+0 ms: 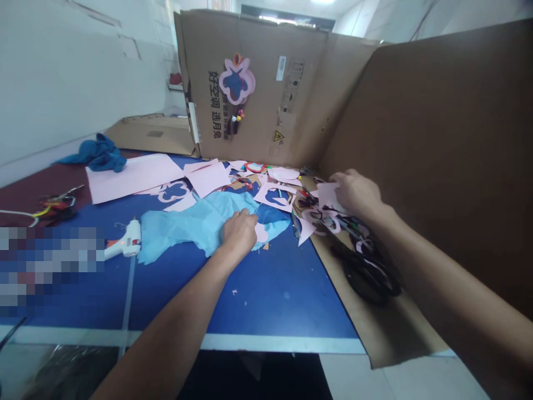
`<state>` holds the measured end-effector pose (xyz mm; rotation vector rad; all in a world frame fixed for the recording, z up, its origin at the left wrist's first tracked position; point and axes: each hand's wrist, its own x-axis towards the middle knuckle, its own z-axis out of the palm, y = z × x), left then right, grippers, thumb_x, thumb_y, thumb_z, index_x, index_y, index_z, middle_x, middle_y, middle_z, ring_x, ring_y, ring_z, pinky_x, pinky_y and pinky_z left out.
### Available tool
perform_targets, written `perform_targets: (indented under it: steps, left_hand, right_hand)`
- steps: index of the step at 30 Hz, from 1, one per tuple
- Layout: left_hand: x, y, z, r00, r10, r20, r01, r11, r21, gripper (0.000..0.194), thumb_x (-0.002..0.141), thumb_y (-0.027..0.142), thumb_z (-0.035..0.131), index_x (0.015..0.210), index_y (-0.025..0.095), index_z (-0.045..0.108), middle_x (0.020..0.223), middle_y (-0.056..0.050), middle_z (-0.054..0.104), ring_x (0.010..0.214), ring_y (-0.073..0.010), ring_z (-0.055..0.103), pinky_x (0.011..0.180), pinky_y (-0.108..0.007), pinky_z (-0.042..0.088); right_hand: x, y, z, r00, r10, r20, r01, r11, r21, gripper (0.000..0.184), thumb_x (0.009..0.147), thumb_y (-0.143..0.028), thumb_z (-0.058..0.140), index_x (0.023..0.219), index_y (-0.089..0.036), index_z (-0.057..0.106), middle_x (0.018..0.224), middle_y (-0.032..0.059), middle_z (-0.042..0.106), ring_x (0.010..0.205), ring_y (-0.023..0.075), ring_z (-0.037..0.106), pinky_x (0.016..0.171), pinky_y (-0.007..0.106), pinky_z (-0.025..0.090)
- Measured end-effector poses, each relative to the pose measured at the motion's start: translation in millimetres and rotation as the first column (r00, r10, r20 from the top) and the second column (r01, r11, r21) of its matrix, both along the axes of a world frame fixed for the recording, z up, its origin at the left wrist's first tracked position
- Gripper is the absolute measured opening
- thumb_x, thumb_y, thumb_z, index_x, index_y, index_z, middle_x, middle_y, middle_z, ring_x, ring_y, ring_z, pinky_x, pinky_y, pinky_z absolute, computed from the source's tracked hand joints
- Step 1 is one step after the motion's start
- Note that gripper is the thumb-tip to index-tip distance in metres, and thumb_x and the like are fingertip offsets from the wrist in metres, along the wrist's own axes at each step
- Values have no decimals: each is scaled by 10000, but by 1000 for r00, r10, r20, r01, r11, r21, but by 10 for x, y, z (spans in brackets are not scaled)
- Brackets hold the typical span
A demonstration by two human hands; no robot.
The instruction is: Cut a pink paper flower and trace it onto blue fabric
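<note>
My left hand (240, 230) is closed over a crumpled light blue sheet (187, 222), fingers curled down on it; whether it is thin cloth or tissue I cannot tell. A small pink paper piece (261, 233) lies beside those fingers. At the right, my right hand (358, 191) pinches a piece of pink paper (328, 195) above a cluttered heap. Just below that hand are black-handled scissors (370, 272), several pens and pink cut-out rings (332, 222). A square pink sheet with a hole cut in it (261, 195) lies beyond the blue sheet.
A white glue gun (132, 239) rests left on the blue table (283, 300). Pink sheets (137, 175) and a dark blue cloth (102, 154) lie farther back. Cardboard walls (258, 128) stand behind and right; a pink flower-shaped frame (225, 83) hangs on the back one.
</note>
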<state>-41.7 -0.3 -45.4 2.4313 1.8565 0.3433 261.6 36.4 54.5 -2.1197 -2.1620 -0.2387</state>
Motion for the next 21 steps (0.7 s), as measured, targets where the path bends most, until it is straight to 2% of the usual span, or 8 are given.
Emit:
perform_targets:
  steps: [2,5,7,12,14,17,19,21]
  left_hand:
    - [1,-2,4,1000,5,-5,-5,1000,3,313,975,111,483,1058,248,752,1165,-99,672,1114,-264,631,833,-357,490]
    - [0,-8,18,1000,9,-15,-9,1000,8,323,972,109,475,1043,245,758,1155,-100,681,1109,-262,637,825,-357,495]
    - [-2,-15,30,1000,10,-21,-10,1000,12,335,978,111,461,1042,246,761,1147,-100,685,1102,-257,640,818,-354,496]
    - [2,-36,52,1000,7,-16,-7,1000,6,347,996,127,449,1067,245,768,1151,-110,679,1103,-261,641,832,-360,503]
    - [10,-46,58,1000,8,-12,-8,1000,-1,347,997,127,454,1081,244,770,1150,-115,673,1115,-264,638,845,-359,504]
    - [17,-58,65,1000,5,-18,-5,1000,-4,348,977,108,476,1110,242,769,1155,-118,669,1126,-267,632,859,-362,507]
    - [17,-61,63,1000,0,-28,0,1000,-4,346,969,104,486,1117,240,767,1162,-117,669,1125,-265,630,866,-365,509]
    - [13,-58,55,999,5,-36,-5,1000,-3,335,977,116,485,1107,243,767,1165,-112,670,1118,-260,629,868,-364,510]
  right_hand:
    - [-11,-13,-12,998,-70,-3,70,996,53,494,1005,-240,496,1472,-118,606,1370,271,672,1215,411,667,877,432,500]
    - [-273,-46,-234,998,24,-55,-29,995,-99,362,925,-357,677,1265,-248,735,1138,118,795,1001,291,747,751,308,504]
    - [-501,-55,-423,994,63,-85,-78,979,-190,361,845,-366,752,1193,-274,754,1070,77,816,942,270,757,701,286,494]
    - [-775,-8,-635,995,12,-101,-36,969,-243,522,817,-315,698,1334,-246,688,1136,136,809,981,324,762,687,333,502]
    - [-780,41,-628,995,11,-98,-35,967,-252,512,797,-319,709,1305,-252,712,1154,139,805,999,332,760,699,343,514]
    - [-798,205,-548,994,54,-98,-80,955,-287,355,756,-318,758,1104,-268,807,1056,103,823,943,316,764,697,334,527]
    - [-837,407,-421,989,93,-112,-123,945,-304,246,746,-318,792,981,-267,842,927,73,826,856,282,764,695,314,535]
    - [-867,668,-226,986,101,-132,-135,951,-278,236,776,-333,797,983,-238,857,844,76,815,790,263,756,693,305,543]
